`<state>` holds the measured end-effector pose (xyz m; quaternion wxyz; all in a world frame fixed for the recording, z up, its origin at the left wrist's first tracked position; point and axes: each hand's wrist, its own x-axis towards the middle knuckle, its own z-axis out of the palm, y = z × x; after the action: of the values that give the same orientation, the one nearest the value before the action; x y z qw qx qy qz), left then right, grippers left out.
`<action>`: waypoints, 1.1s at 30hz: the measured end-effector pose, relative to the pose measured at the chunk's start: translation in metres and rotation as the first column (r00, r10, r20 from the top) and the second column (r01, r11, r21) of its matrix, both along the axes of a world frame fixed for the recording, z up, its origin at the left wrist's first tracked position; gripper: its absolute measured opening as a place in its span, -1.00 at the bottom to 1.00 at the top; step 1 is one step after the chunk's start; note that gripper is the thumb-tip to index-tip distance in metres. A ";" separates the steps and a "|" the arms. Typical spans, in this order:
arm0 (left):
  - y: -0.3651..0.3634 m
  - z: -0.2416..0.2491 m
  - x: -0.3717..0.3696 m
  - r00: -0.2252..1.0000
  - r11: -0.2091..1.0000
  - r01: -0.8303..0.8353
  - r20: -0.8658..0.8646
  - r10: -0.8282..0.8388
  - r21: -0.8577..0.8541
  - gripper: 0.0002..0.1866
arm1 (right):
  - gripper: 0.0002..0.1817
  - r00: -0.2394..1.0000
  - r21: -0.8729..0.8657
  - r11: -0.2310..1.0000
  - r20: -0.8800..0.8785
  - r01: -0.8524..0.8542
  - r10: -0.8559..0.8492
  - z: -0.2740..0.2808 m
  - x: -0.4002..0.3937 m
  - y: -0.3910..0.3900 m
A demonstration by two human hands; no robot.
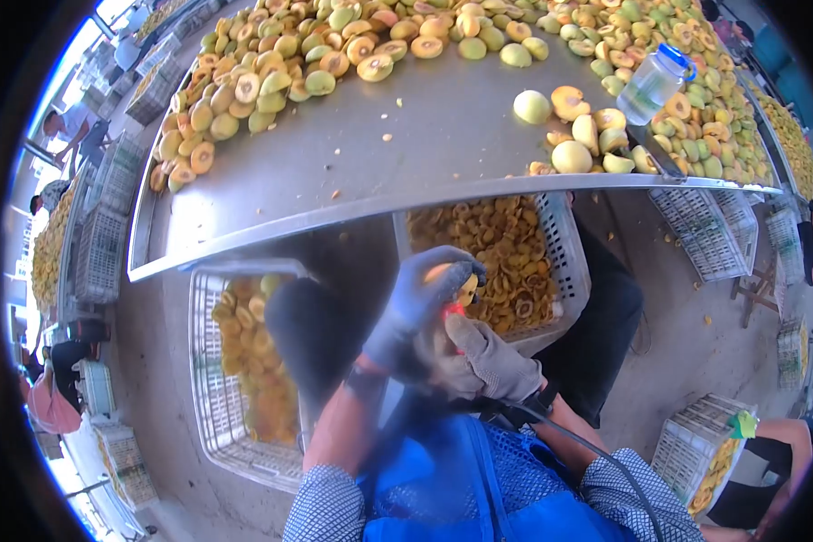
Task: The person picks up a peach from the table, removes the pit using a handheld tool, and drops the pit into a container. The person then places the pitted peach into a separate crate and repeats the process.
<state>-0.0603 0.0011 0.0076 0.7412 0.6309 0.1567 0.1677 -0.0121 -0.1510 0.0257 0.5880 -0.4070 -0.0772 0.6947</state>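
Observation:
My left hand (420, 298), in a blue-grey glove, is closed around a yellow-orange piece of peach (467, 287). Right below it, my right hand (497, 359), in a pale grey glove, grips a small tool with a red part (453, 312); its working end is hidden between the hands. Both hands are held together above my lap, somewhat blurred. Behind them, between my knees, stands a white crate (565, 257) full of peach pieces. Another white crate (210, 397), partly filled with peach halves, is on the floor at my left.
The metal table (361, 154) ahead bears heaped peach halves (280, 68). On its right are a clear water bottle (652, 86) with a blue cap and a dark knife-like tool (657, 154). Stacked crates (709, 230) and other people (81, 126) are at both sides. A cable (596, 447) crosses my right forearm.

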 end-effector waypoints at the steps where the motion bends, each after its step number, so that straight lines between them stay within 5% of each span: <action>1: 0.003 -0.001 0.000 0.996 0.995 0.085 0.012 -0.084 -0.045 -0.70 | -0.62 1.000 -0.007 1.000 -0.012 -0.009 0.008 -0.002 0.001 -0.002; 3: 0.010 -0.008 0.001 0.979 0.978 0.205 0.007 -0.204 -0.038 -0.64 | -0.62 0.992 0.010 0.999 -0.121 -0.030 0.031 -0.004 0.001 -0.003; 10: -0.005 0.001 0.005 0.992 0.979 0.060 0.122 -0.037 -0.196 -0.63 | -0.56 0.985 -0.069 0.993 -0.134 0.101 -0.109 -0.018 -0.010 0.003; 13: -0.007 -0.009 0.004 0.990 0.958 0.079 0.137 -0.042 -0.275 -0.64 | -0.54 0.952 0.070 0.995 -0.302 0.077 -0.053 -0.057 -0.006 -0.006; 14: -0.008 -0.011 0.006 0.987 0.947 0.092 0.152 -0.046 -0.307 -0.67 | -0.52 0.998 0.063 0.996 -0.038 0.056 -0.053 -0.038 -0.007 0.000; 16: -0.013 -0.016 0.009 0.986 0.960 0.018 0.163 0.029 -0.279 -0.67 | -0.48 0.878 0.040 0.999 0.477 0.032 -0.048 -0.011 -0.008 0.008; 17: -0.014 -0.018 0.008 0.987 0.954 -0.024 0.143 0.069 -0.298 -0.65 | -0.48 0.878 0.044 0.998 0.475 0.036 -0.053 -0.012 -0.008 0.006; 19: -0.013 -0.016 0.010 0.986 0.947 -0.064 0.125 0.108 -0.314 -0.63 | -0.48 0.982 0.109 0.994 0.184 0.031 -0.051 -0.017 -0.005 -0.001; 21: -0.012 -0.012 0.006 0.971 0.931 0.153 0.224 -0.080 -0.332 -0.54 | -0.48 0.981 0.068 0.995 0.177 0.071 -0.082 -0.019 -0.013 -0.003; 25: -0.018 -0.016 0.009 0.925 0.840 0.292 0.358 -0.126 -0.457 -0.45 | -0.52 0.963 -0.004 0.994 0.248 0.107 -0.102 -0.015 -0.013 -0.003; 26: -0.019 -0.020 0.010 0.934 0.859 0.241 0.350 -0.078 -0.452 -0.42 | -0.52 0.963 -0.001 0.994 0.249 0.109 -0.106 -0.014 -0.013 -0.002; 28: -0.018 -0.015 0.013 0.936 0.878 0.189 0.350 -0.027 -0.440 -0.38 | -0.55 0.810 0.128 0.991 0.579 0.027 -0.097 -0.014 -0.010 0.002; 30: -0.016 -0.002 0.008 0.953 0.694 -0.238 -0.025 0.302 -0.679 -0.31 | -0.56 0.847 0.099 0.991 0.515 0.094 -0.132 -0.022 -0.006 -0.002; 31: -0.006 0.007 0.005 0.924 0.773 -0.318 0.003 0.383 -0.549 -0.29 | -0.56 0.876 0.064 0.986 0.451 0.157 -0.169 -0.030 -0.001 -0.007; 32: 0.011 0.000 -0.012 0.889 0.873 -0.456 -0.125 0.440 -0.170 -0.33 | -0.57 0.899 0.022 0.976 0.386 0.216 -0.207 -0.037 0.004 -0.012; 33: 0.026 0.016 -0.033 0.900 0.897 -0.434 -0.011 0.436 0.079 -0.39 | -0.58 0.914 -0.027 0.962 0.320 0.271 -0.249 -0.042 0.009 -0.016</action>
<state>-0.0929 0.0272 0.0239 0.6587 0.6094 0.2977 0.3259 -0.0031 -0.1668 -0.0165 0.6407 -0.5393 -0.0900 0.5391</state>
